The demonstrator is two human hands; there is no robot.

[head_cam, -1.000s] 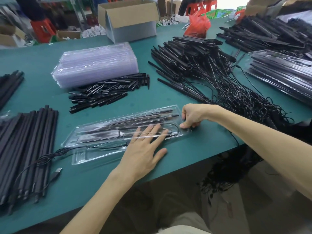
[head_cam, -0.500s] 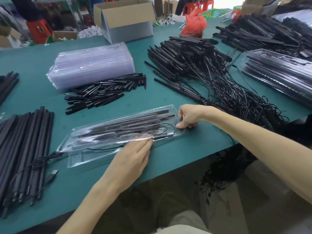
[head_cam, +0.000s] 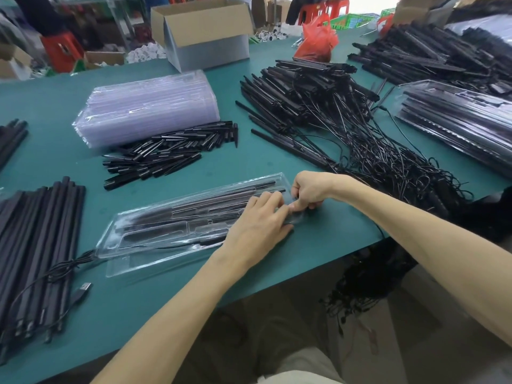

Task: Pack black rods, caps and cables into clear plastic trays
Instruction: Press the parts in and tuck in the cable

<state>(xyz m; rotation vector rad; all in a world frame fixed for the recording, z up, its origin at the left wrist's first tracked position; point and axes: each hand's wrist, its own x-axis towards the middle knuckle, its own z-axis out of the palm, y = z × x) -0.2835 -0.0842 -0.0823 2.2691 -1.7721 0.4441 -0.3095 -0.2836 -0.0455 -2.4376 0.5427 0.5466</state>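
A clear plastic blister tray (head_cam: 155,228) lies lengthwise on the green worktop (head_cam: 318,245) near its front edge, loaded with long black rods (head_cam: 216,199) and a thin black cable. Both hands meet at the tray's right end. The left hand (head_cam: 257,225) lies palm down on the tray, fingers stretched flat and pressing the clear edge. The right hand (head_cam: 310,189) is curled, its fingertips pinching the tray's right edge just beside the left fingers. A black cable with a USB plug (head_cam: 83,288) trails from the tray's left end across a bundle of long black rods (head_cam: 36,245). Behind the tray lies a heap of short black caps (head_cam: 166,153), touching a wrapped stack of empty clear trays (head_cam: 149,106). A tangle of black cabled rods (head_cam: 346,126) lies to the right.
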